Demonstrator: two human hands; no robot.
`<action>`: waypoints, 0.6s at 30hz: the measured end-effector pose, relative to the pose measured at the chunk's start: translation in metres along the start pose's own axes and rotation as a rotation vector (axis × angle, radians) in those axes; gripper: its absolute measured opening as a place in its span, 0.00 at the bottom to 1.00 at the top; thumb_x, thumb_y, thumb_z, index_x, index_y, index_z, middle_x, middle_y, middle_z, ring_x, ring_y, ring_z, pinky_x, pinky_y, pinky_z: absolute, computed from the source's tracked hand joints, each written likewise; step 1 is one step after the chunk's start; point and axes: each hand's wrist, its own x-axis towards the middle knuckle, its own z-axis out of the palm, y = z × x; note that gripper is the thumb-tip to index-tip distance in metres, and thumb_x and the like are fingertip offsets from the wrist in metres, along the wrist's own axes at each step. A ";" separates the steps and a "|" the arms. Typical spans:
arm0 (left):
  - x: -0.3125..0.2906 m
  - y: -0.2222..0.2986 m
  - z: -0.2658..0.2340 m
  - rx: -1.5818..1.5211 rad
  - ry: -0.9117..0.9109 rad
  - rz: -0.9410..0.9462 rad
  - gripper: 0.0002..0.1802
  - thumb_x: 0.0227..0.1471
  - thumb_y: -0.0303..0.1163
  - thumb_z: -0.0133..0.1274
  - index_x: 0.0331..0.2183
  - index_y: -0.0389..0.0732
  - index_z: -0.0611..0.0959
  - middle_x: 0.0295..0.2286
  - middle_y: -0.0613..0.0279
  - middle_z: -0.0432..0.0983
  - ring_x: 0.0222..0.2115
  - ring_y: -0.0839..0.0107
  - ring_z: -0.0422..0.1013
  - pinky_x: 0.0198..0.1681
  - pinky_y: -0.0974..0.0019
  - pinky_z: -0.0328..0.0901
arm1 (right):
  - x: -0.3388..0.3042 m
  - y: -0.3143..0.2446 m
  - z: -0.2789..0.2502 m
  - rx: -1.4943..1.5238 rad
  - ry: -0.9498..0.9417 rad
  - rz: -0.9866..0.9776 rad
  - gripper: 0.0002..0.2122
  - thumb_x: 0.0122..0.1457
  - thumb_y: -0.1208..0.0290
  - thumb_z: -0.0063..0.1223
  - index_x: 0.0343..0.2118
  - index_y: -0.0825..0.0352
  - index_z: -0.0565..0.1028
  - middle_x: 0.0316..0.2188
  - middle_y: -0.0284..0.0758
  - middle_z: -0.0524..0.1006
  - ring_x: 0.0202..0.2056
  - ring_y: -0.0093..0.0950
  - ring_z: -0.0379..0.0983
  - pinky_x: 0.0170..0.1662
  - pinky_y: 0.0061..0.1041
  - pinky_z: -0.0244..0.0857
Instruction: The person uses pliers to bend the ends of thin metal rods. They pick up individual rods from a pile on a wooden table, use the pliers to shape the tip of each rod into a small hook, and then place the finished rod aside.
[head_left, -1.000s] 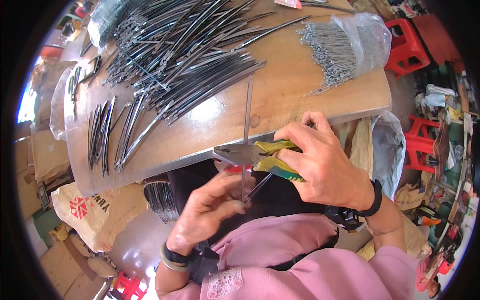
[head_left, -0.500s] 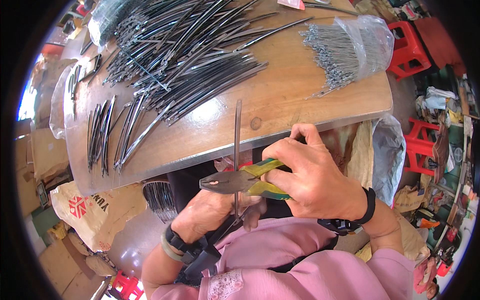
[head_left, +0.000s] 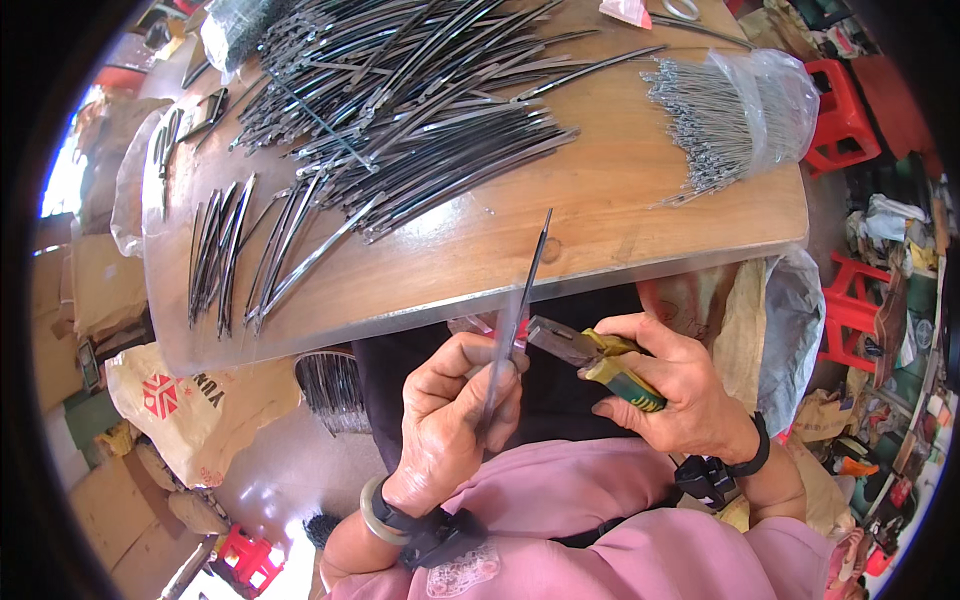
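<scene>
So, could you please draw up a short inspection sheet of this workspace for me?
Surface: wooden tabletop with a bright reflection near its front edge.
Things in hand: a slender strip, partly blurred; pliers with yellow and green handles, jaw tips close to it, contact unclear.
Clutter: large loose pile of dark strips; smaller group of strips at left; thin metal rods partly in a clear plastic bag.
Hands: left hand grips the strip; right hand holds the pliers.
Cables: nothing seen.
Surroundings: red stools at right; brown paper bag at lower left.
</scene>
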 end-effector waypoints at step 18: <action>0.007 0.001 -0.005 0.224 0.119 0.239 0.06 0.57 0.28 0.52 0.31 0.37 0.73 0.13 0.64 0.66 0.09 0.79 0.55 0.12 0.76 0.49 | 0.022 0.002 0.005 -0.106 -0.130 -0.164 0.15 0.50 0.68 0.62 0.35 0.74 0.74 0.38 0.44 0.71 0.37 0.40 0.72 0.36 0.32 0.70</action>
